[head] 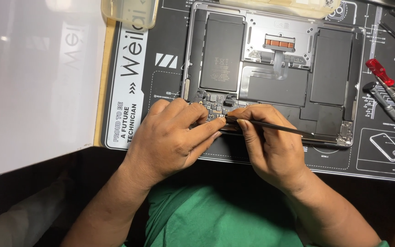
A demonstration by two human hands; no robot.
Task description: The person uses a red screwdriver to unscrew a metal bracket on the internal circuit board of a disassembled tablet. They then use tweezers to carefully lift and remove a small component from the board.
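From the head camera, you look down at an open laptop lying on a black work mat. Its bottom cover is off, so you can see the dark flat battery blocks and the silver metal inside.

Your left hand rests on the near edge of the laptop, at its left corner. Its fingers are bent and press down on the small green circuit board there. It holds nothing that you can see; the fingertips just touch the board and the edge.

Your right hand sits just beside the left one, also on the near edge of the laptop. Its fingers are closed around a thin dark tool, like a stick. The tip of the tool touches the circuit board, right by your left fingertips. The back end of the tool points toward the laptop's right corner.

To the right of the laptop, screwdrivers with red handles lie on the mat, well apart from your hands. Past the far left corner of the laptop sits a clear plastic box. To the left of the laptop, off the mat, the table is a white board. Below the laptop you see your green shirt.
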